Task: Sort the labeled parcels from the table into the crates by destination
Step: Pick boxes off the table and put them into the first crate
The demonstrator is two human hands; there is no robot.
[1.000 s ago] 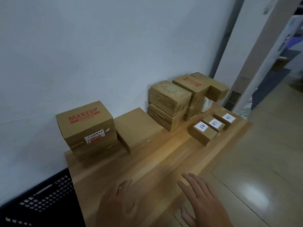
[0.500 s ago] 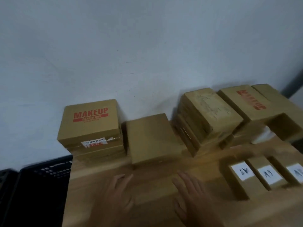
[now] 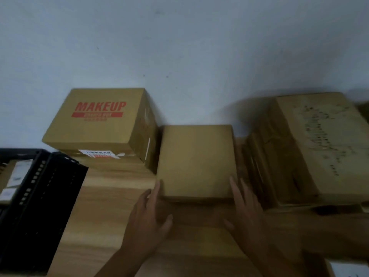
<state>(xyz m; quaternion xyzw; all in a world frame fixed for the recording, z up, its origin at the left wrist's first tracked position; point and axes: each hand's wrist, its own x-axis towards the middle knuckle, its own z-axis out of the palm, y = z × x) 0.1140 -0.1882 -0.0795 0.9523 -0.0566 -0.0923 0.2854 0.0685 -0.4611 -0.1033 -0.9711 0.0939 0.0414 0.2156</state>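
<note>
Both hands are reaching to the plain brown parcel (image 3: 196, 160) in the middle of the worktop (image 3: 95, 216). The left hand (image 3: 147, 220) is lying open with straight fingers, its fingertips meeting the parcel's near left corner. The right hand (image 3: 247, 218) is likewise open, fingers stretching along the near right edge. Neither is holding anything.

Two hands are showing, and three groups of parcels are sitting along the far edge. The MAKEUP box (image 3: 95, 120) is resting on a second box with a white label at the left, the plain parcel is lying just beside it, and a blurred stack (image 3: 319, 144) is standing at the right. One black crate (image 3: 40, 206) is sitting left of the worktop, with pale-labelled parcels (image 3: 18, 174) lying inside.

Half a second ago the hands were lying nearer, short of the parcel. The view is now pointing further left, so more of the crate is showing. Of the three small labelled parcels, only one white corner (image 3: 347, 269) is remaining in view.

The worktop is showing light wood grain, and a plain pale wall (image 3: 179, 47) is rising behind it.
</note>
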